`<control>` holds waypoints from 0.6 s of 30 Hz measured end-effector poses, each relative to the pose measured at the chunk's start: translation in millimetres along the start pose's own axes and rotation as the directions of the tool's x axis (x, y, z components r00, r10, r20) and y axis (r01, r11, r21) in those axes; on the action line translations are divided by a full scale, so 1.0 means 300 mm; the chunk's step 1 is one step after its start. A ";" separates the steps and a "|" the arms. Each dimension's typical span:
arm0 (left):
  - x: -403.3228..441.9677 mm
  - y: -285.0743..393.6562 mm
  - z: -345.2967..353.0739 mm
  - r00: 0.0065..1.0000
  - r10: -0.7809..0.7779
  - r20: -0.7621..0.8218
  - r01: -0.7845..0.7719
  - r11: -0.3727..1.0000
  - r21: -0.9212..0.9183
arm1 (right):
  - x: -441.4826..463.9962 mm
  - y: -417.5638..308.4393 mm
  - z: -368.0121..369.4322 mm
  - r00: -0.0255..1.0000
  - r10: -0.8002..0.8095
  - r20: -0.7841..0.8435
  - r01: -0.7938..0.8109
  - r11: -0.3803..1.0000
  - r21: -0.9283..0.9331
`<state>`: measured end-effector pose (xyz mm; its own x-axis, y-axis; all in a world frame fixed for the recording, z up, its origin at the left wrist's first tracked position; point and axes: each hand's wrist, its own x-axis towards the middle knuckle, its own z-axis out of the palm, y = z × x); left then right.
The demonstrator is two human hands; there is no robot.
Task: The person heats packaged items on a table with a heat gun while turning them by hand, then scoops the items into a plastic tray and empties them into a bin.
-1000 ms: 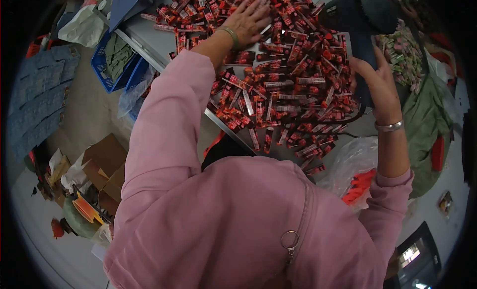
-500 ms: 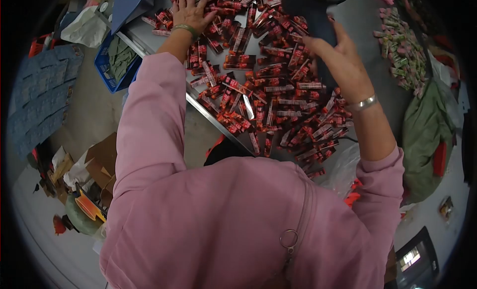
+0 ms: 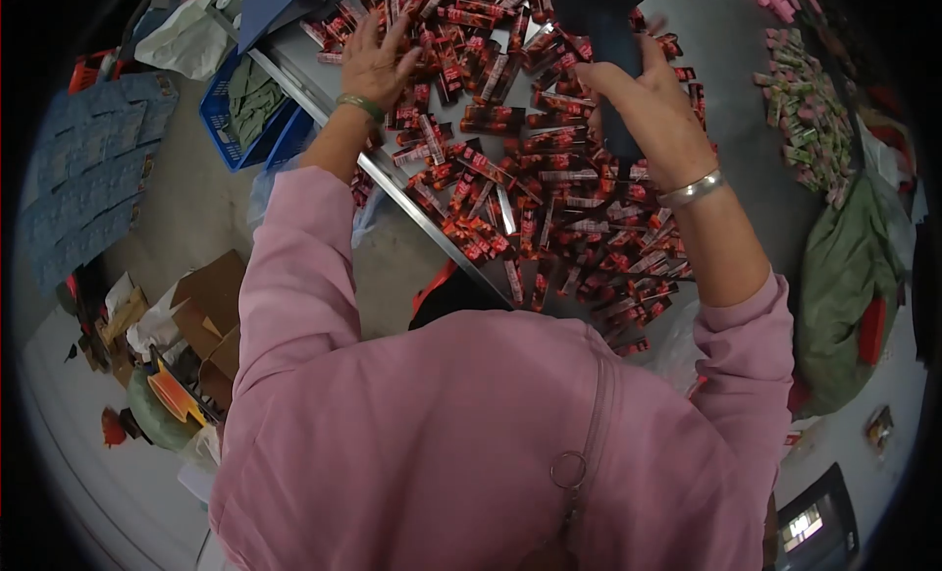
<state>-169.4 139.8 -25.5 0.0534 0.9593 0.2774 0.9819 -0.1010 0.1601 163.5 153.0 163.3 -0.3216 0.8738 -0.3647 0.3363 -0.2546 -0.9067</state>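
Across the grey table (image 3: 731,90) lies a broad spread of small red packets (image 3: 549,139), loose and overlapping, thickest between the two hands. Left of the table's metal edge stands a blue basket (image 3: 221,129) with folded grey-green pieces (image 3: 253,102) inside, and a second blue basket (image 3: 287,139) sits just beside it; its contents cannot be made out. A cardboard box (image 3: 211,306) is open lower down, among pale wrappings. A clear plastic bag (image 3: 677,347) shows near the right forearm, mostly hidden by the sleeve. Farther right are a heap of green-and-pink pieces (image 3: 805,110) on the table and a slack green sack (image 3: 849,286).

The right hand (image 3: 653,115) is clamped on a dark tool (image 3: 592,20), thumb on one side and fingers on the other. The tool lies over the packets, its long axis running away from the person, the narrow end nearer and a rounded, ridged part at the top edge of the view. The left hand (image 3: 375,69) is flat, fingers spread apart and pointing away, on the packets at the left of the spread. The packets are slim and oblong, their long axes turned every way. Pale printed panels and red lettering show on them, too small to read
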 end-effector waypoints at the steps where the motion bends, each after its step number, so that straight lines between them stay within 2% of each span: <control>1: -0.017 -0.026 -0.014 0.994 -0.053 -0.097 0.049 0.998 -0.044 | -0.015 -0.008 -0.005 1.000 -0.002 0.023 0.002 1.000 -0.012; 2: -0.038 -0.073 0.001 0.971 -0.148 -0.186 0.151 0.988 0.005 | -0.030 -0.018 -0.012 0.999 -0.003 0.045 0.005 1.000 -0.025; 3: -0.074 -0.166 0.045 0.971 -0.151 -0.186 0.155 0.988 0.003 | -0.045 -0.027 -0.020 0.999 -0.002 0.047 0.004 1.000 -0.028; 4: -0.114 -0.274 0.099 0.971 -0.222 -0.087 0.237 0.937 0.258 | -0.059 -0.037 -0.030 0.988 0.046 0.148 -0.043 0.999 -0.027; 5: -0.140 -0.327 0.129 0.950 -0.312 -0.005 0.272 0.821 0.501 | -0.069 -0.041 -0.033 0.964 0.095 0.247 -0.090 0.995 -0.030; 6: -0.128 -0.204 0.021 0.859 -0.512 -0.006 0.506 0.848 0.157 | -0.066 -0.036 -0.029 0.964 0.099 0.247 -0.094 0.995 -0.032; 7: -0.141 -0.173 0.014 0.859 -0.512 -0.005 0.507 0.848 0.155 | -0.054 -0.029 -0.023 0.974 0.065 0.215 -0.057 0.997 -0.043; 9: -0.154 -0.147 0.020 0.868 -0.480 0.126 0.469 0.877 0.107 | -0.050 -0.047 -0.014 0.983 0.028 0.183 -0.018 0.998 -0.058; 10: -0.158 -0.135 0.042 0.867 -0.482 0.126 0.472 0.875 0.106 | -0.052 -0.081 -0.005 0.999 0.016 0.050 -0.014 0.999 -0.034; 11: -0.165 -0.118 0.070 0.889 -0.448 0.094 0.449 0.893 0.006 | -0.052 -0.098 0.005 0.997 0.008 -0.082 -0.009 1.000 -0.009; 13: -0.177 -0.047 0.105 0.913 -0.408 0.001 0.404 0.904 -0.140 | -0.054 -0.070 -0.035 0.998 0.010 -0.065 -0.011 1.000 -0.013; 14: -0.167 -0.010 0.110 0.912 -0.411 0.000 0.407 0.903 -0.138 | -0.054 -0.052 -0.066 0.999 0.008 -0.053 -0.009 1.000 -0.016; 16: -0.159 0.053 0.137 0.939 -0.343 -0.011 0.325 0.899 -0.293 | -0.083 -0.047 -0.083 0.999 0.014 -0.038 -0.015 1.000 -0.018; 17: -0.164 0.092 0.146 0.937 -0.348 -0.008 0.331 0.898 -0.290 | -0.132 -0.064 -0.082 0.994 0.084 0.069 -0.083 0.996 -0.017; 18: -0.165 0.135 0.145 0.934 -0.358 0.015 0.339 0.869 -0.362 | -0.169 -0.074 -0.080 0.974 0.146 0.174 -0.145 0.989 -0.022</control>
<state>-124.3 99.7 -74.1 -0.2990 0.9356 0.1878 0.8052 0.1417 0.5758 193.7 124.3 207.1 -0.4179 0.7416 -0.5247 0.3989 -0.3691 -0.8394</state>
